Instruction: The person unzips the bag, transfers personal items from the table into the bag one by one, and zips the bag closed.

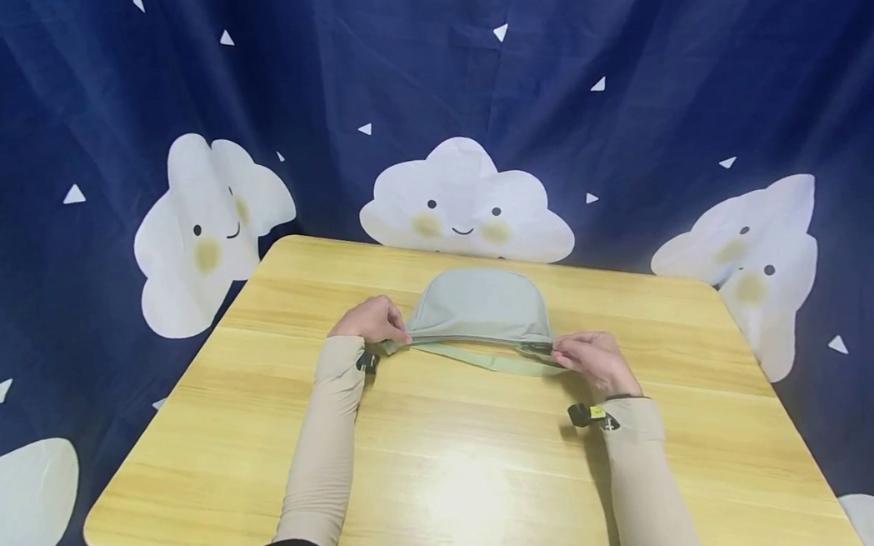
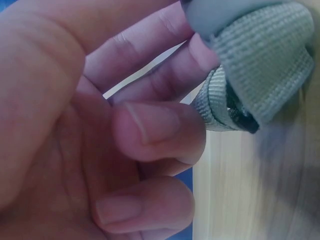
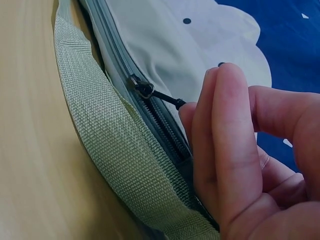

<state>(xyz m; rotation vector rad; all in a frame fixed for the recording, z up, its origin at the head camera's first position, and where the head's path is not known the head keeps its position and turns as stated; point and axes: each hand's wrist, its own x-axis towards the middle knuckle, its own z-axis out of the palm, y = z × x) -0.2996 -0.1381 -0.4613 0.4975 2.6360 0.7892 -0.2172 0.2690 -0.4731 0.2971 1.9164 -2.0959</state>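
A pale grey-green waist bag (image 1: 482, 305) lies near the far side of the table, its zipper (image 1: 463, 338) facing the person. My left hand (image 1: 370, 319) pinches the bag's left end at the end of the zipper. In the left wrist view a folded webbing loop (image 2: 267, 60) shows beside those fingers. At the right end, my right hand (image 1: 598, 359) holds the black zipper pull (image 3: 167, 98) by its cord between the fingertips. The slider sits near that end, and a short stretch of parted teeth (image 3: 165, 127) shows beyond it. The webbing strap (image 3: 107, 120) curves along the front.
The light wood table (image 1: 448, 456) extends towards the person under both forearms. A dark blue curtain (image 1: 432, 73) with smiling clouds hangs right behind its far edge. Small black cameras are strapped to the left wrist (image 1: 367, 362) and right wrist (image 1: 581, 415).
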